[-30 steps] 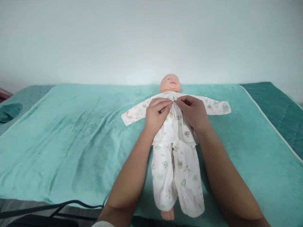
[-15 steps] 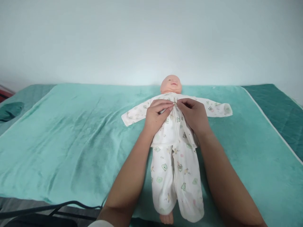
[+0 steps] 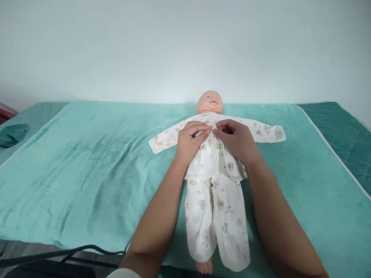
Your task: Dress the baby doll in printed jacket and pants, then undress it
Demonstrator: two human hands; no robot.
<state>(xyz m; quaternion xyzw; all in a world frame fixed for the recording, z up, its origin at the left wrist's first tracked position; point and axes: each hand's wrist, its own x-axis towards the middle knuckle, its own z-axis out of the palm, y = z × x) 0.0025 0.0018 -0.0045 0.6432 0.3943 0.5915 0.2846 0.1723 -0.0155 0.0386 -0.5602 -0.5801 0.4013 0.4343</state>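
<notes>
A baby doll (image 3: 210,102) lies on its back on a teal blanket (image 3: 95,162), head toward the far wall. It wears a white printed jacket (image 3: 214,154) with sleeves spread wide and matching white trousers (image 3: 216,220). My left hand (image 3: 190,141) pinches the left front edge of the jacket at the doll's chest. My right hand (image 3: 236,139) pinches the right front edge. The fingertips of both hands meet at the jacket's opening just below the collar. One bare doll foot (image 3: 204,266) pokes out at the near edge.
A darker green cover (image 3: 342,131) shows past the blanket's white-piped right edge. A dark green cloth lump (image 3: 11,135) lies at the far left. Black cables (image 3: 58,255) run along the near edge at the lower left. A plain pale wall stands behind.
Both hands stay pinched together at the jacket's chest opening with only small finger shifts. The right jacket flap now lies a little flatter and the view has drifted slightly.
</notes>
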